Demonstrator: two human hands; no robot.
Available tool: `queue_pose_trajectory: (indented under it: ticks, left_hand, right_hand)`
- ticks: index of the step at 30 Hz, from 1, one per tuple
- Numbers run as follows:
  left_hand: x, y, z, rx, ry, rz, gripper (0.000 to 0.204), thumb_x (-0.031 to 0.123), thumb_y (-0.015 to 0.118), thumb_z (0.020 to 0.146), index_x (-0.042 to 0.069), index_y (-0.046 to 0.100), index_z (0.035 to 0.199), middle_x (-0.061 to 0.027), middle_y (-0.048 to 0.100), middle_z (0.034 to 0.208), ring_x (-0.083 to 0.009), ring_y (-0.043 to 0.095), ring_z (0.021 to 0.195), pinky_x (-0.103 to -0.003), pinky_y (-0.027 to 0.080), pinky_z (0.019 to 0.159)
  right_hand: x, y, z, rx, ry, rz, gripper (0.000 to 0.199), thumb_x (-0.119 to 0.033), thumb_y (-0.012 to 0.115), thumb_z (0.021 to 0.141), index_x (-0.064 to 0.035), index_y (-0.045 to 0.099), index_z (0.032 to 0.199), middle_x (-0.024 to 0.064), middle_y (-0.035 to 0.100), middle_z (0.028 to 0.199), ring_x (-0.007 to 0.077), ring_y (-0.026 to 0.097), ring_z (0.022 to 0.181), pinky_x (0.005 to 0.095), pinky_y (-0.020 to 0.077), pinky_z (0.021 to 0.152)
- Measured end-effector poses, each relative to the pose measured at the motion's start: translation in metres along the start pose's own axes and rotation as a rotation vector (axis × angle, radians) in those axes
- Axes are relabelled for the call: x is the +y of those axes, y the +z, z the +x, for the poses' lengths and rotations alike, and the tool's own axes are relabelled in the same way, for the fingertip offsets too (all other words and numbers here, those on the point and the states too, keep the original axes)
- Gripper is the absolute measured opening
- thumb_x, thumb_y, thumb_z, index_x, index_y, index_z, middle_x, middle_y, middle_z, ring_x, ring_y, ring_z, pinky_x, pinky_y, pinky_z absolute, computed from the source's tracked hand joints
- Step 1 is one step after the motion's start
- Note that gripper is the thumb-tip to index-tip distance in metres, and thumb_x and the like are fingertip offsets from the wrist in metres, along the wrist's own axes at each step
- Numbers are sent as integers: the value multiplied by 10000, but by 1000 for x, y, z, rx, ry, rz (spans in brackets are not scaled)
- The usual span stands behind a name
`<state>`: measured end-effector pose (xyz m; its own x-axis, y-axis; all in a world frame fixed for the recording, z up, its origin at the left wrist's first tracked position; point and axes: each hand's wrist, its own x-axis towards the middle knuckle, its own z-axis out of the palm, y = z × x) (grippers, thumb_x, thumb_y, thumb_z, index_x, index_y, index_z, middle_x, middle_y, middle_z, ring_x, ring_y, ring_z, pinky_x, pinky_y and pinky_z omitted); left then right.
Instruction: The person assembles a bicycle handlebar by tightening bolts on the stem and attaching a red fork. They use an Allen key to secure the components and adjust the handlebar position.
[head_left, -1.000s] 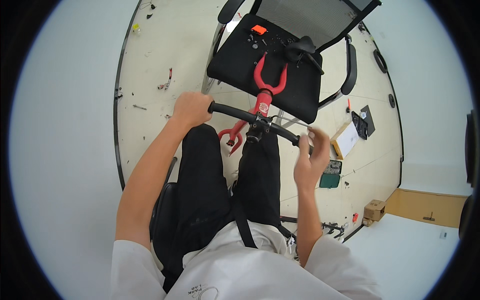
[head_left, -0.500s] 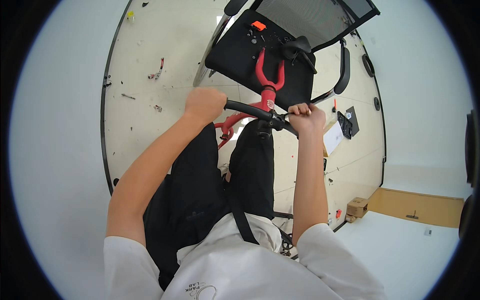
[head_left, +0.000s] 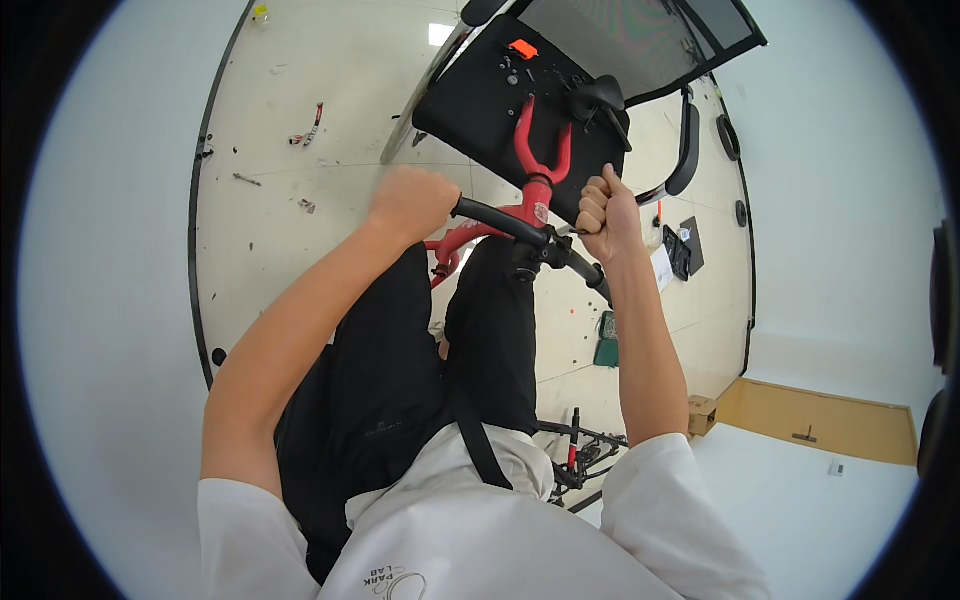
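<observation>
Overhead, a person is gripping a black handlebar (head_left: 530,232) on a red bike frame (head_left: 535,170). Their left hand (head_left: 410,203) is clenched around 1 grip; their right hand (head_left: 605,208) is fisted just above the bar's middle. An office chair (head_left: 560,90) is standing just beyond.

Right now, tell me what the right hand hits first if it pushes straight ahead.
Likely the red fork and the black office chair seat beyond the right hand; depth is unclear.
</observation>
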<state>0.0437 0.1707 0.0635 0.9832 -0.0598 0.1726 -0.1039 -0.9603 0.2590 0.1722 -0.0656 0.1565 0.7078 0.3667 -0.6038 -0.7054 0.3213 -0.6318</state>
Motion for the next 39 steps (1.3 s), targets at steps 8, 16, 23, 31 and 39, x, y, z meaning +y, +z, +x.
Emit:
queue_pose_trajectory:
  ticks: [8,16,23,31,39]
  left_hand:
    - [5,-7,2,-14,-24,49,89,126,641,783,127,724,752,-78,697,695,-274,710,662,-391,553,588]
    - [0,-2,3,-3,-27,20,69,154,706,733,95,683,759,-115,655,657,-322,681,642,-430,536,590]
    - [9,-12,6,45,4,96,84,123,656,773,133,720,718,-64,686,684,-269,709,653,-382,549,574]
    - [9,-18,16,166,99,77,80,120,673,748,114,686,669,-77,668,645,-276,695,612,-378,526,537]
    - [19,-37,29,53,132,102,111,136,670,767,161,718,671,-39,679,635,-227,715,634,-350,531,531]
  right_hand:
    - [4,-27,1,61,26,118,484,-381,384,1089,-176,278,664,-69,140,581,68,115,429,254,72,379]
    - [8,-30,6,140,-32,243,477,-358,349,1098,-159,268,672,-50,142,572,85,122,426,270,71,381]
    - [8,-19,8,501,-113,-9,361,-209,333,1050,-148,274,699,-43,165,548,94,146,404,280,79,390]
    - [-3,-24,19,541,-30,-204,310,-129,343,984,-152,253,688,-28,205,571,97,172,403,286,92,394]
    - [-1,-9,15,519,0,-431,385,-302,364,1075,-159,304,723,-43,196,562,94,174,407,290,109,392]
